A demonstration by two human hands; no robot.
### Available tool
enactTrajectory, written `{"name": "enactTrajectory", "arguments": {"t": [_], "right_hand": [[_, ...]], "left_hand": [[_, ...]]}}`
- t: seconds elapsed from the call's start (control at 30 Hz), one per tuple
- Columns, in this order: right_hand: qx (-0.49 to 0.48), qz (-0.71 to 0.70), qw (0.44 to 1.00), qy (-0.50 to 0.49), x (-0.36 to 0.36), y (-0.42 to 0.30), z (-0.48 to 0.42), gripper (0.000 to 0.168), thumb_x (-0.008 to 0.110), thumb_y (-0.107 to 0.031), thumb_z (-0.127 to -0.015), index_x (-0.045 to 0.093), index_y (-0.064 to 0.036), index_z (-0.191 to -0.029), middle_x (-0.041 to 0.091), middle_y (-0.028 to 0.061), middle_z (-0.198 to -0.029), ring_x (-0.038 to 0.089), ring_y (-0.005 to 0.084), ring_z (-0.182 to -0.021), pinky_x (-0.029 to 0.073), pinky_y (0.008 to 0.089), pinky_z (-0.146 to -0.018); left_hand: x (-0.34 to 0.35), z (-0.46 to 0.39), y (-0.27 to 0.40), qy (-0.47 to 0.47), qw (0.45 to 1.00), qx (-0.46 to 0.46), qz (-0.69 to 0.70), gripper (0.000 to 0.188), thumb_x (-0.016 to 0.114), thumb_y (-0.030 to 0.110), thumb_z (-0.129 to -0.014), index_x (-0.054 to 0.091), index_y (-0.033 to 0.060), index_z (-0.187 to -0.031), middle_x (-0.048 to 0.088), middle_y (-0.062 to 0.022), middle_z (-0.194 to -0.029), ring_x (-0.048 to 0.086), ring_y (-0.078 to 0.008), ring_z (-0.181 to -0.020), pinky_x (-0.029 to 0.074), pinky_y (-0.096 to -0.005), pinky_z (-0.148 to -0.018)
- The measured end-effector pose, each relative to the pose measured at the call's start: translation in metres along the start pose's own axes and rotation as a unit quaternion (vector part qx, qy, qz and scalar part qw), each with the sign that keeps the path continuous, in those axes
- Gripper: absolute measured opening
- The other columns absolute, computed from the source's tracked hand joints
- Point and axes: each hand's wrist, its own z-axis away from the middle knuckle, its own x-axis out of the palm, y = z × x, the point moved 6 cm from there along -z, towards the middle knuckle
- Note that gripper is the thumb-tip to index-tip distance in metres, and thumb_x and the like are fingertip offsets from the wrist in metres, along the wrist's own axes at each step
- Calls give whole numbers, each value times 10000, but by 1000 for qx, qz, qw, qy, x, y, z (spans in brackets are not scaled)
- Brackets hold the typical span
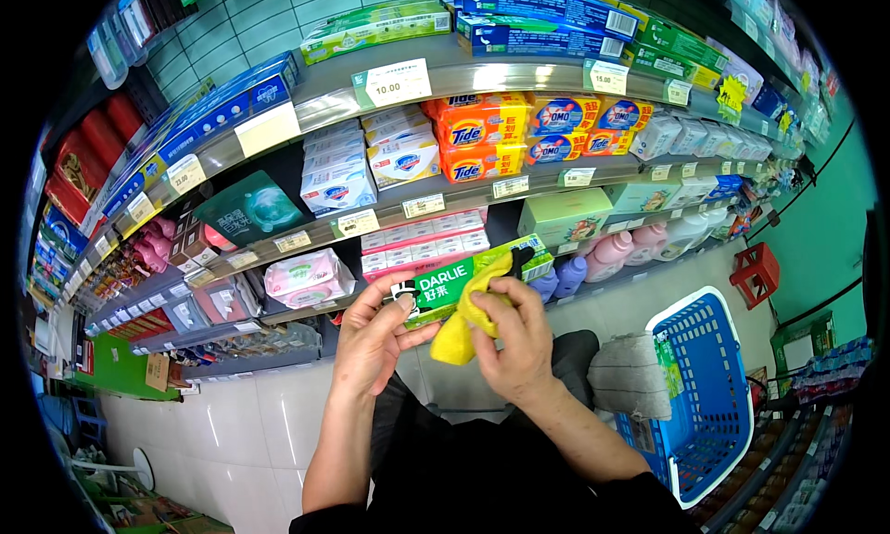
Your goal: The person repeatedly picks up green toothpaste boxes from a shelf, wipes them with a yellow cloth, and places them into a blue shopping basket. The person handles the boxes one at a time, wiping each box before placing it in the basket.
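Note:
My left hand [375, 332] grips the left end of a green Darlie toothpaste box [445, 287], thumb on its front face. A yellow cloth [455, 336] is bunched in my right hand [511, 332], pressed against the right part of the box and covering some of it. The cloth has a small black part at its upper end. Box and cloth are held in front of the lower shelves, above my lap. A blue plastic basket [738, 353] with a white rim stands to the right, a grey cloth [629, 375] hanging over its near side and a green package inside.
Toothpaste boxes [549, 9] lie on the top shelf. Below are soap packs [337, 176], orange Tide packs [480, 134], a wipes pack [309, 278], tissue packs [424, 245] and pink bottles [608, 256]. A red stool [756, 273] stands on the tiled floor at the right.

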Motion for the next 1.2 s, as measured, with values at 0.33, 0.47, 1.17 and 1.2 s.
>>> {"name": "enactTrajectory", "arguments": {"t": [0.33, 0.47, 1.17, 1.2], "right_hand": [[185, -106, 971, 106, -58, 70, 0, 273, 659, 36, -899, 611, -33, -1158, 544, 178, -1345, 589, 264, -1203, 476, 344, -1015], [286, -254, 913, 144, -75, 90, 7, 243, 646, -11, -969, 577, -30, -1201, 603, 122, -1273, 583, 184, -1164, 476, 318, -994], [-75, 46, 983, -162, 11, -33, -17, 425, 705, -157, -834, 643, -73, -1246, 644, 126, -1278, 572, 307, -1265, 356, 531, -1139], [-67, 56, 983, -160, 6, -29, -17, 425, 711, -156, -828, 645, -80, -1241, 646, 117, -1274, 573, 302, -1264, 359, 530, -1137]], "left_hand": [[3, -5, -1, -4, 1000, 1, -26, 336, 598, 67, -994, 581, 12, -1325, 665, -148, -1237, 711, -272, -1067, 651, -433, -866], [5, -6, 0, -7, 999, 1, -52, 335, 612, 56, -986, 597, 18, -1318, 674, -102, -1156, 712, -239, -1043, 651, -415, -866], [1, 5, -8, -40, 997, 6, -72, 343, 647, 34, -965, 620, 25, -1307, 692, -48, -1111, 681, -106, -959, 617, -310, -814], [-2, 4, -8, -41, 996, -1, -80, 348, 645, 28, -962, 618, 24, -1309, 691, -52, -1109, 684, -111, -967, 625, -323, -824]]}}
